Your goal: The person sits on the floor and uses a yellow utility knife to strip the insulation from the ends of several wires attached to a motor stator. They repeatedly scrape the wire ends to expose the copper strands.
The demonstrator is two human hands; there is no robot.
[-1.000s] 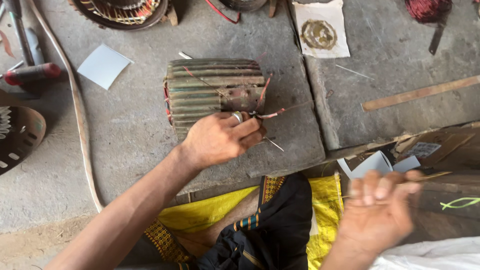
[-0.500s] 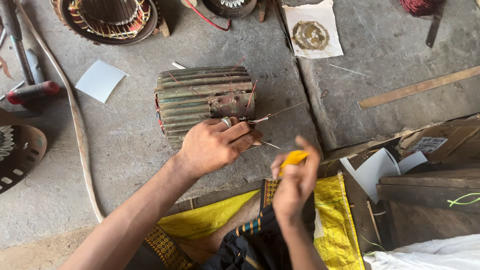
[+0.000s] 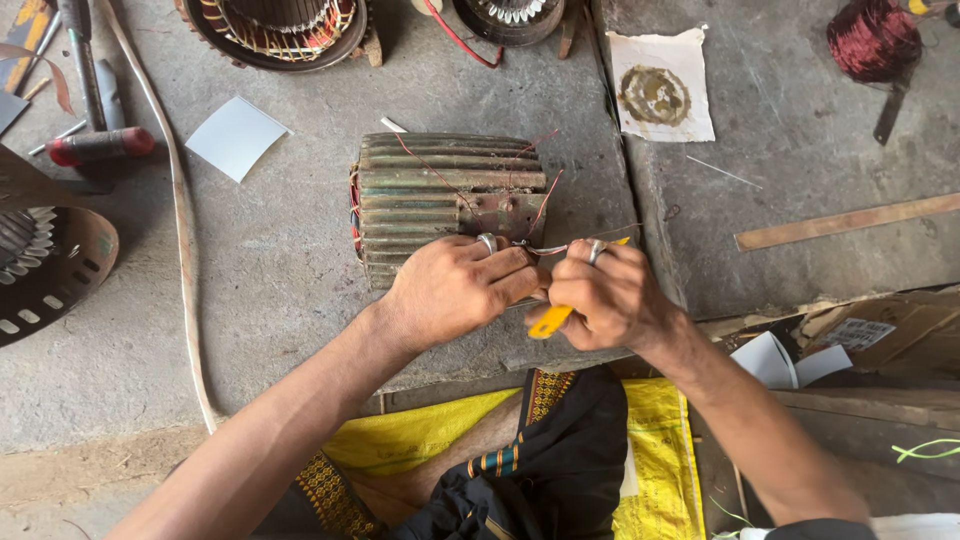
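A ribbed greenish motor stator housing (image 3: pixel 440 195) lies on its side on the concrete floor, thin red wires trailing from it. My left hand (image 3: pixel 455 290) rests against its near side and pinches thin wire ends between thumb and fingers. My right hand (image 3: pixel 610 295) meets it from the right, closed around a small yellow-handled tool (image 3: pixel 549 321) whose tip touches the same wire ends. Both hands wear a ring.
Another wound stator (image 3: pixel 275 25) sits at the top, a spool of red copper wire (image 3: pixel 873 38) at top right. A white paper square (image 3: pixel 236 137), red-handled screwdriver (image 3: pixel 98 146), stained cloth (image 3: pixel 661 88), wooden strip (image 3: pixel 850 220) and metal end cover (image 3: pixel 45 262) lie around. Yellow sack (image 3: pixel 655 455) below.
My right hand came in from the lower right carrying the yellow-handled tool and now meets my left hand at the wires. The view shifted closer to the housing.
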